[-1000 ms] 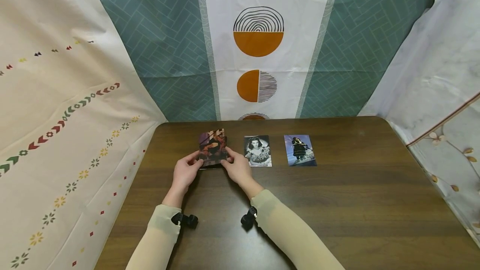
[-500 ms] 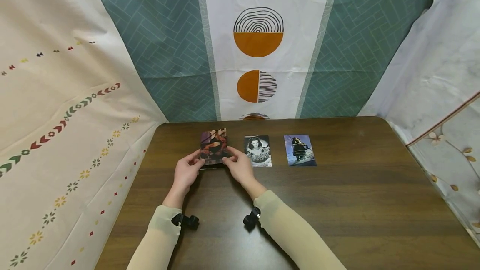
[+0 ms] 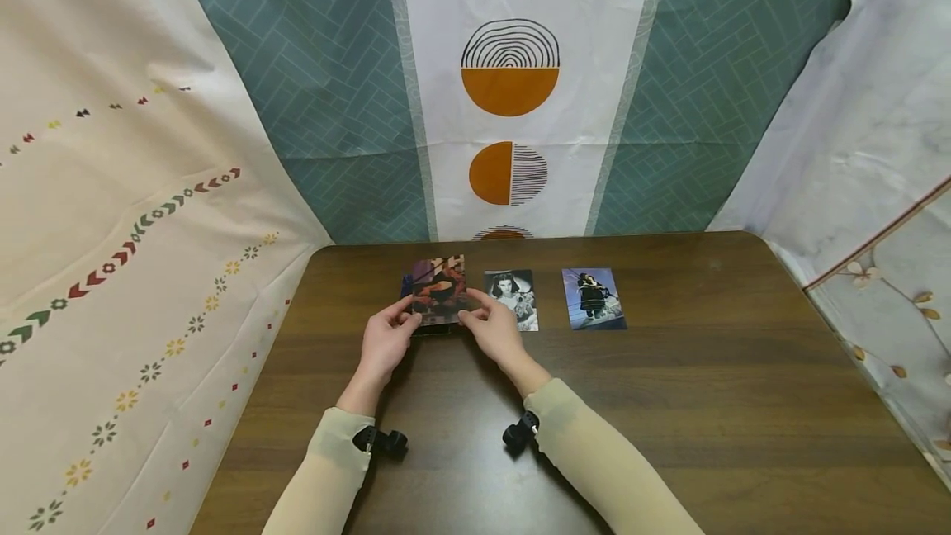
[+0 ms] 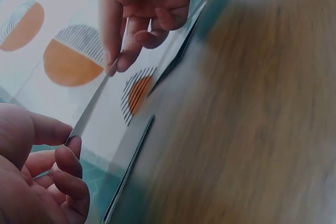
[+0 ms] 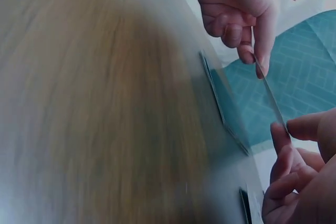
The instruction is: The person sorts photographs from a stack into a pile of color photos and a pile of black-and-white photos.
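In the head view, my left hand and right hand pinch a dark red-and-purple photo card by its lower sides, thumbs toward me. Seen edge-on in the left wrist view, the same photo card is a thin strip above the table between both hands' fingertips. Another card lies on the table, mostly hidden behind the held one. Just right of my right hand is a black-and-white portrait photo card, its lower left overlapped by my fingers.
A blue-toned photo card showing a dark-clothed figure lies farther right on the brown wooden table. A teal-and-white patterned cloth hangs behind the table's far edge. Light cloths hang at both sides. Small black cameras sit at both wrists.
Both hands have moved right with the held photo card, toward the black-and-white one. A strip of the card lying beneath now shows on its left.
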